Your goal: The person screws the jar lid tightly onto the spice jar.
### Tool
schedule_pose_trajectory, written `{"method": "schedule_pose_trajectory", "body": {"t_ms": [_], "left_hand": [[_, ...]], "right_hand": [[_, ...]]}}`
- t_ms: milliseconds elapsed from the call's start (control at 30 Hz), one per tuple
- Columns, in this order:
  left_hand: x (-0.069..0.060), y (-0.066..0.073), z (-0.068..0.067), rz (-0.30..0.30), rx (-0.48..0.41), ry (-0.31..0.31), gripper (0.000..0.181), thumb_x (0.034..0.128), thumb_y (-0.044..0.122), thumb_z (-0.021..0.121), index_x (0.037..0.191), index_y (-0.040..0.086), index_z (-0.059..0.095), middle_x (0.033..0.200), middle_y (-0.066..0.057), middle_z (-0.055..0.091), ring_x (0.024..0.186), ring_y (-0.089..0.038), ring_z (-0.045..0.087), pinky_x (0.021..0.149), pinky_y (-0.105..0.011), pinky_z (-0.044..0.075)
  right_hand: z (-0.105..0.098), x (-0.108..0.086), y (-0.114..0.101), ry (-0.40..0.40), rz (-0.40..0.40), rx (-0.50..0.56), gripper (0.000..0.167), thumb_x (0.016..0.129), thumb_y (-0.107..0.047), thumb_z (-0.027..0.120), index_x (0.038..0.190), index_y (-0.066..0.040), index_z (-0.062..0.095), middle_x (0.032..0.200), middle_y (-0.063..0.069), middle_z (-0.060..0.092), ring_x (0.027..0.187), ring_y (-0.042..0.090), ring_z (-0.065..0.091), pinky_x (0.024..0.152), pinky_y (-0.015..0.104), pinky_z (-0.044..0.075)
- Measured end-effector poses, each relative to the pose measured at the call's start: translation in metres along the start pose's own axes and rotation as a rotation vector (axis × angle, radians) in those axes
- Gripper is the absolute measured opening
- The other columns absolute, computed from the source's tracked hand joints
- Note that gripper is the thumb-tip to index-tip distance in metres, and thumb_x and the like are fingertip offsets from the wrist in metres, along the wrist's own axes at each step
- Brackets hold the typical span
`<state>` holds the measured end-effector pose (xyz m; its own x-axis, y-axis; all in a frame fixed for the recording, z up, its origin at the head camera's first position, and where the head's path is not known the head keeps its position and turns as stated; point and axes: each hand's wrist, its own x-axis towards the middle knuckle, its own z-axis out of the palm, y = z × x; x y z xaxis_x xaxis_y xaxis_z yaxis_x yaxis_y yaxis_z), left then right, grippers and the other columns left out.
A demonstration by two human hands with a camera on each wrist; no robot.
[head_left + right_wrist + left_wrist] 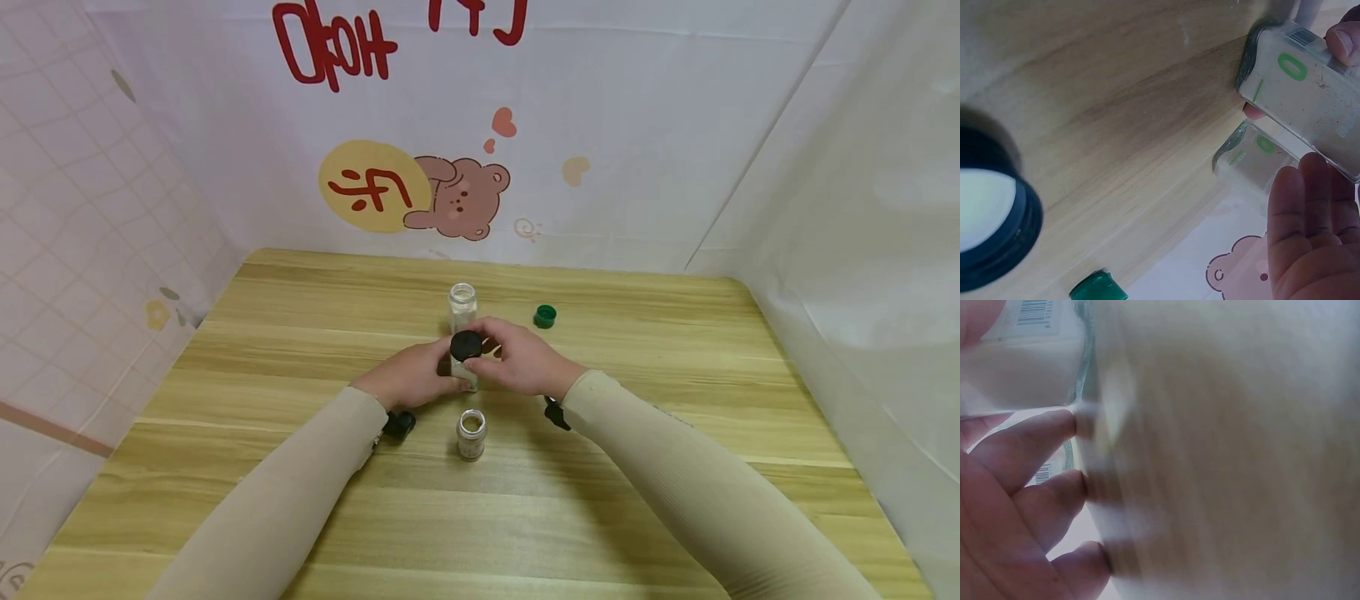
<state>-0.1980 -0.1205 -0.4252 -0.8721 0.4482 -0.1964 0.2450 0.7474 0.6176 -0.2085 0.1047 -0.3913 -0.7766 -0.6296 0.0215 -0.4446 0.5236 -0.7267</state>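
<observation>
A clear square glass jar (1310,94) with green marks and a barcode label is topped by a black lid (467,345). My left hand (412,375) grips the jar's body, its fingers along the side near the tabletop in the left wrist view. From the other side, the thumb and forefinger of my right hand (517,358) pinch the lid; its other fingers stretch beside the jar. Right behind stands a second square glass jar (462,304), uncapped. Closer to me is a small open jar (471,442) with a label. Whether the lid sits tight cannot be seen.
A green cap (545,317) lies on the wooden table (637,333), behind my right hand. In the right wrist view, a dark round lid (1025,219) with a white inside rests on the table. A white printed sheet (637,125) hangs behind.
</observation>
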Motion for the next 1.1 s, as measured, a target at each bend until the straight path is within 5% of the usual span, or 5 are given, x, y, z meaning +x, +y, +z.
{"method": "schedule_pose_trajectory", "body": {"t_ms": [533, 667, 867, 1100], "left_hand": [[0.0, -0.0009, 0.0004, 0.003, -0.001, 0.003, 0.056, 0.0939, 0.05, 0.077, 0.145, 0.04, 0.055, 0.137, 0.0, 0.067, 0.122, -0.024, 0.064, 0.11, -0.05, 0.048], [0.0002, -0.0008, 0.0008, 0.0, 0.006, 0.004, 0.057, 0.0936, 0.05, 0.077, 0.145, 0.04, 0.055, 0.135, 0.0, 0.067, 0.12, -0.024, 0.064, 0.109, -0.05, 0.049], [0.0004, -0.0007, 0.0009, -0.006, 0.007, 0.002, 0.056, 0.0934, 0.051, 0.077, 0.144, 0.04, 0.055, 0.132, 0.0, 0.068, 0.117, -0.023, 0.064, 0.107, -0.049, 0.049], [-0.001, 0.0022, -0.0004, -0.008, -0.003, -0.001, 0.055, 0.0933, 0.05, 0.077, 0.143, 0.041, 0.056, 0.135, 0.001, 0.068, 0.12, -0.023, 0.064, 0.109, -0.05, 0.049]], "right_hand": [[0.0005, -0.0006, -0.0013, 0.007, -0.005, 0.014, 0.043, 0.1, -0.023, 0.074, 0.139, -0.012, 0.06, 0.124, 0.003, 0.071, 0.113, 0.021, 0.068, 0.095, 0.041, 0.055], [0.0001, -0.0004, -0.0003, 0.0, -0.014, 0.017, 0.051, 0.099, -0.021, 0.074, 0.146, -0.01, 0.057, 0.128, 0.005, 0.07, 0.114, 0.023, 0.068, 0.095, 0.044, 0.056], [0.0009, -0.0001, 0.0018, 0.001, -0.042, 0.03, 0.04, 0.1, -0.02, 0.072, 0.138, -0.013, 0.062, 0.129, 0.004, 0.069, 0.115, 0.024, 0.068, 0.097, 0.05, 0.057], [0.0013, -0.0002, 0.0026, 0.005, -0.015, 0.029, 0.041, 0.1, -0.023, 0.074, 0.138, -0.014, 0.061, 0.127, 0.002, 0.069, 0.115, 0.022, 0.068, 0.096, 0.043, 0.057]]}}
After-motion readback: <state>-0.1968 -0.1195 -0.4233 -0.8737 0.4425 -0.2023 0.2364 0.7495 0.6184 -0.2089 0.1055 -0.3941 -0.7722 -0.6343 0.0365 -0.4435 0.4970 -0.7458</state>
